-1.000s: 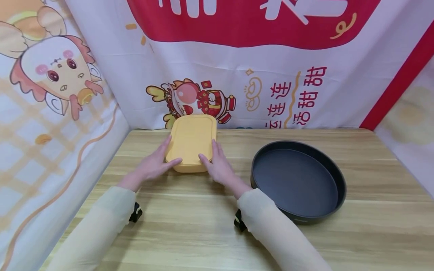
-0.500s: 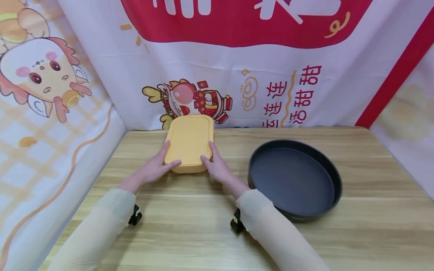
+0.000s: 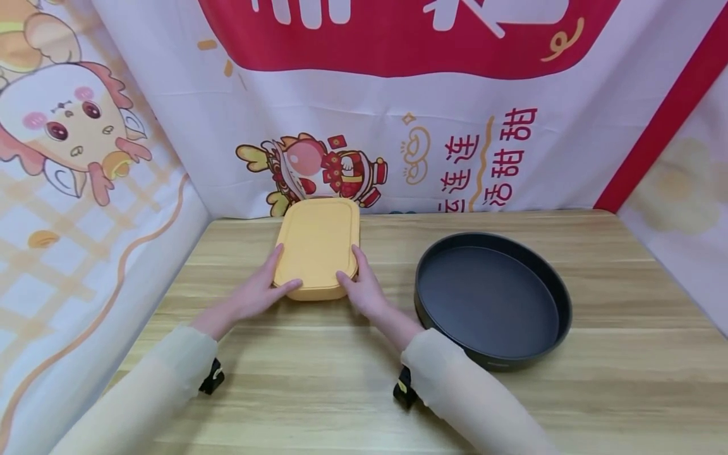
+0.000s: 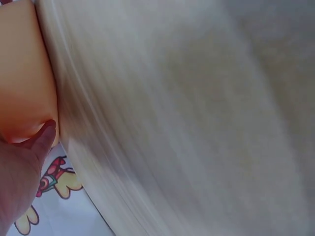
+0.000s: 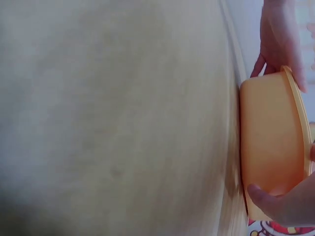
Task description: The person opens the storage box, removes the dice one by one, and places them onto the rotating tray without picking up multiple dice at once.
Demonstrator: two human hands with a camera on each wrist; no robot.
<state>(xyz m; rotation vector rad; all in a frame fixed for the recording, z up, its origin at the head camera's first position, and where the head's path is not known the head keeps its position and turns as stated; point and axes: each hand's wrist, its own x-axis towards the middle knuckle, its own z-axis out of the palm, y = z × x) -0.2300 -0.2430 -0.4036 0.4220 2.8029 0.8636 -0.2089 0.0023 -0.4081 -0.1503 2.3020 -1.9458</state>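
A yellow-orange lidded plastic food container [image 3: 317, 243] lies between my two hands at the back left of the table. My left hand [image 3: 257, 292] holds its left side, thumb over the near corner of the lid. On the opposite side, my right hand [image 3: 366, 287] holds it the same way, thumb at the near right corner. In the right wrist view, the container's side wall [image 5: 270, 132] shows close against the tabletop, with a hand at either end. The left wrist view catches one end of the container [image 4: 24, 73] and fingers on it. Its contents are hidden under the lid.
A large round black pan [image 3: 491, 297] with a tall rim stands on the wooden table [image 3: 318, 379] right of the container. Behind the table hangs a printed cloth [image 3: 364, 101], and another cloth [image 3: 74, 253] covers the left side.
Both hands have settled on the container's sides, and it has slid slightly toward me along with them. The pan stays where it was; the head view has shifted a little.
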